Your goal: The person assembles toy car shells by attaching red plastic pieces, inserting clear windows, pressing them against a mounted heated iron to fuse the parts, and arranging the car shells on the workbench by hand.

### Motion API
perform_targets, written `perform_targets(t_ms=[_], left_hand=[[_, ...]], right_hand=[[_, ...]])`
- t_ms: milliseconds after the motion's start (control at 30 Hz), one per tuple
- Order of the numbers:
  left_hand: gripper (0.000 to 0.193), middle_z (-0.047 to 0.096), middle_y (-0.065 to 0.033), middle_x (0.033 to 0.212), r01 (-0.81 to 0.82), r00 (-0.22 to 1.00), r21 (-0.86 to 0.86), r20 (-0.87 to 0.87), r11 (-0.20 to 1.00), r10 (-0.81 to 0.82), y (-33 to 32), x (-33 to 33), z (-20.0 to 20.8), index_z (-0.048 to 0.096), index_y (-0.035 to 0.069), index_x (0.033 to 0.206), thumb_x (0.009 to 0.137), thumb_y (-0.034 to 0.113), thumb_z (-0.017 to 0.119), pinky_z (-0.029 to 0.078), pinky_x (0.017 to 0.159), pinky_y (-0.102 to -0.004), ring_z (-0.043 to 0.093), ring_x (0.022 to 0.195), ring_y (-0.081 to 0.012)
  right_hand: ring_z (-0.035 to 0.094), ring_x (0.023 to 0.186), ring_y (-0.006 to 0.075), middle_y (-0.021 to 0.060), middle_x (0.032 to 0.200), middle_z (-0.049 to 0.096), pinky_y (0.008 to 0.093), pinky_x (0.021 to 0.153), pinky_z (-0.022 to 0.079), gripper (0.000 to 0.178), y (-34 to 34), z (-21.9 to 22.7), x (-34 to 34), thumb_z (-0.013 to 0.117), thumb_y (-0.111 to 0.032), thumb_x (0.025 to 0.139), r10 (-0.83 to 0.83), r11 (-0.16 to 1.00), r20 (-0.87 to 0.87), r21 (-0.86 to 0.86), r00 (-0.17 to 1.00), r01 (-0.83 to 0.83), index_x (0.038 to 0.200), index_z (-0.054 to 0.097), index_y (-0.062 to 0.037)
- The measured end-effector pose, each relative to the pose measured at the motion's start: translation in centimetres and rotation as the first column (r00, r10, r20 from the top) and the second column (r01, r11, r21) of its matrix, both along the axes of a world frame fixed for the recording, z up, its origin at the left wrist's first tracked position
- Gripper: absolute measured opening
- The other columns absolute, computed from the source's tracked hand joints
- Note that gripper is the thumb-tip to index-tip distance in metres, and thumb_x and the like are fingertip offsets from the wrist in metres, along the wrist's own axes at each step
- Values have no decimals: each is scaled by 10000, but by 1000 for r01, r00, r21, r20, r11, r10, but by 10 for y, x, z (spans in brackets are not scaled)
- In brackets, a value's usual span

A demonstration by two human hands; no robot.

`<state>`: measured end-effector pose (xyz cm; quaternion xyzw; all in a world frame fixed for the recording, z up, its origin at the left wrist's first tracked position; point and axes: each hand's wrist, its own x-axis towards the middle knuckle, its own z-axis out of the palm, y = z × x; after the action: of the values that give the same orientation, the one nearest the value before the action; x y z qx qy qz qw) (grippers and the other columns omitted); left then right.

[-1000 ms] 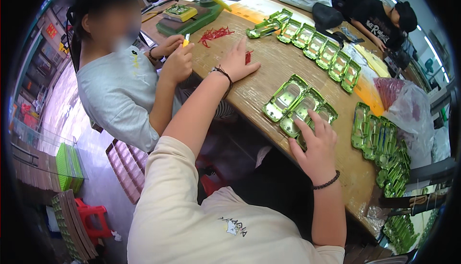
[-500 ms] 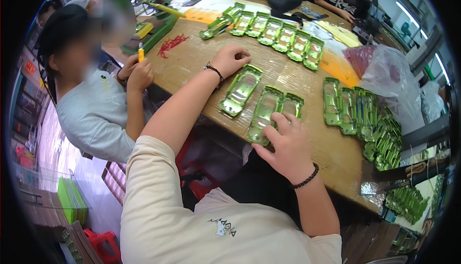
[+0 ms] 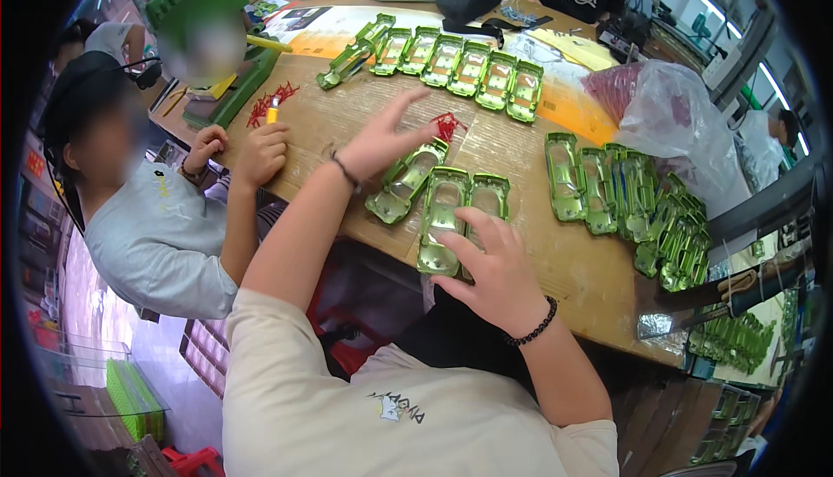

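Three shiny green toy car body shells lie at the table's near edge. My left hand (image 3: 386, 140) is held above the left shell (image 3: 406, 184), fingers spread and nothing in them. Just past its fingertips lies a small heap of thin red pieces (image 3: 448, 125). My right hand (image 3: 496, 279) is over the middle shell (image 3: 441, 217) and the right shell (image 3: 490, 192), hiding their lower right parts. Its thumb and fingers are apart, the fingertips at the middle shell's right side; whether they press on it I cannot make out.
A row of green shells (image 3: 468, 69) runs along the far side, and more are piled at the right (image 3: 638, 191). At the left a co-worker (image 3: 156, 234) holds a yellow-handled tool (image 3: 272, 113) near other red pieces (image 3: 279, 101). A clear plastic bag (image 3: 685, 121) sits behind the right pile.
My left hand has opened, and a heap of red pieces now lies beside it. The left shell is tilted more. The co-worker's hand with the tool has come over the table. The view has shifted.
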<state>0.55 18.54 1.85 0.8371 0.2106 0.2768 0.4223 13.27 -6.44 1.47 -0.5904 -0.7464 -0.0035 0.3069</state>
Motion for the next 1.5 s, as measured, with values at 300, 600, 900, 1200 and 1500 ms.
perform_targets(t_ms=[300, 600, 900, 1200, 1500], left_hand=[[457, 385, -188, 1504, 30, 993, 692, -101, 721, 55, -90, -45, 3, 617, 152, 1296, 846, 71, 613, 327, 1114, -480, 348, 1385, -415], [309, 573, -163, 1342, -85, 994, 493, -12, 866, 104, -69, -43, -18, 631, 69, 1212, 910, 122, 592, 446, 994, -434, 563, 1171, -372], [517, 583, -91, 1304, -236, 951, 493, -60, 838, 303, -53, -65, -11, 584, 215, 1337, 873, 435, 639, 418, 972, -468, 547, 1152, -328], [483, 576, -66, 1241, -193, 869, 649, -235, 736, 436, -61, -59, -14, 610, 315, 1278, 803, 396, 641, 365, 951, -588, 497, 1219, -300], [455, 576, -48, 1241, -229, 899, 647, -146, 727, 413, -61, -56, -21, 631, 308, 1247, 796, 365, 652, 352, 958, -543, 489, 1209, -275]], right_hand=[[484, 1148, 376, 169, 1365, 376, 476, 933, 413, 910, -1, -4, -9, 820, -428, 701, -45, 999, -117, -15, 992, 44, 1409, 367, -80], [452, 1247, 415, 213, 1403, 387, 489, 1008, 406, 743, 40, -7, -24, 734, -278, 812, -35, 999, -60, 16, 998, 36, 1405, 360, -33], [523, 1180, 376, 216, 1319, 482, 450, 958, 438, 686, 90, -4, -40, 690, -192, 838, 26, 999, -172, 51, 985, -18, 1393, 329, -12], [630, 1046, 292, 91, 1084, 679, 411, 863, 538, 220, 155, 20, 30, 610, -164, 881, -134, 946, -57, 291, 989, 145, 1085, 667, -106], [542, 1215, 331, 100, 1239, 647, 395, 1035, 445, 240, 179, -32, 63, 592, -168, 929, 80, 996, -136, -36, 987, -86, 1126, 705, -91]])
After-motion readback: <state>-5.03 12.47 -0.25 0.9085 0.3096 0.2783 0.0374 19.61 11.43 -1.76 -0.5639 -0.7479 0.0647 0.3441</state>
